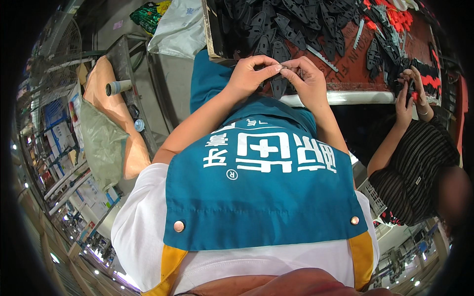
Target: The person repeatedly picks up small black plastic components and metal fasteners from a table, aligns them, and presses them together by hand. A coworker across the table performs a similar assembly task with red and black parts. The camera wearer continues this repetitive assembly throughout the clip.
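Observation:
My left hand (253,78) and my right hand (310,85) meet at the near edge of the worktable. Thumbs and forefingers of both are closed in a pinch, tip to tip. Between them is a tiny pale thing, too small to name. Just past my fingers, black plastic handle-shaped pieces (280,52) lie in a heap, and one hangs down near my right hand. A toothed saw blade (322,58) rests on the red-brown tabletop (348,74), to the right of the heap.
Bright red small parts (399,18) and another saw blade (359,33) lie at the far right. A co-worker's hands (408,98) handle black and red pieces there. Left stand a bench with cardboard (101,81), a tube (118,87), a white sack (177,27) and a fan (61,44).

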Available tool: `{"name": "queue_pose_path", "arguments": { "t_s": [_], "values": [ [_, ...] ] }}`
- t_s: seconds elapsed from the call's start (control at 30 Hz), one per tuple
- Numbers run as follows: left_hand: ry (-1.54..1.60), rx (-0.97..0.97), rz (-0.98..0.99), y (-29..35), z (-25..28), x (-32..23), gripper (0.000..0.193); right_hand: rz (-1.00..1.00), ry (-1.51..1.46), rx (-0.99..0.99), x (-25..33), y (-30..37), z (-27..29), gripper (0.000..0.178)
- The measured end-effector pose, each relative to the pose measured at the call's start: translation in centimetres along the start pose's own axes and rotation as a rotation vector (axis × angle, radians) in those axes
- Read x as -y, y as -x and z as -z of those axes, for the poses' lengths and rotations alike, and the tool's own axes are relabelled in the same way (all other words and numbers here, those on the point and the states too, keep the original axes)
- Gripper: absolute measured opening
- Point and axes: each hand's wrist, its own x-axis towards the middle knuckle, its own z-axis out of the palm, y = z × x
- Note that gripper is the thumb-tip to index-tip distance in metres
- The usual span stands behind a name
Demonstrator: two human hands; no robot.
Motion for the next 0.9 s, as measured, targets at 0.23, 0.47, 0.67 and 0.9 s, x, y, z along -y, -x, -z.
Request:
{"name": "queue_pose_path", "arguments": {
  "t_s": [0.23, 0.47, 0.67, 0.9],
  "values": [
    [0.031, 0.009, -0.029, 0.1, -0.1, -0.5, 0.014, -0.216, -0.208, 0.009, -0.9, -0.3, 1.4, 0.010],
    [0.015, 0.087, -0.022, 0.2, 0.1, -0.6, 0.014, -0.270, -0.222, 0.059, 0.2, 0.2, 1.6, 0.009],
    [-0.022, 0.167, 0.037, 0.6, 0.0, -1.4, 0.014, -0.221, -0.054, 0.216, -0.9, 0.2, 2.4, 0.018],
    [-0.181, 0.066, -0.189, -0.3, -0.1, 0.4, 0.021, -0.274, -0.133, 0.123, -0.5, 0.0, 1.4, 0.021]
  ]
}}
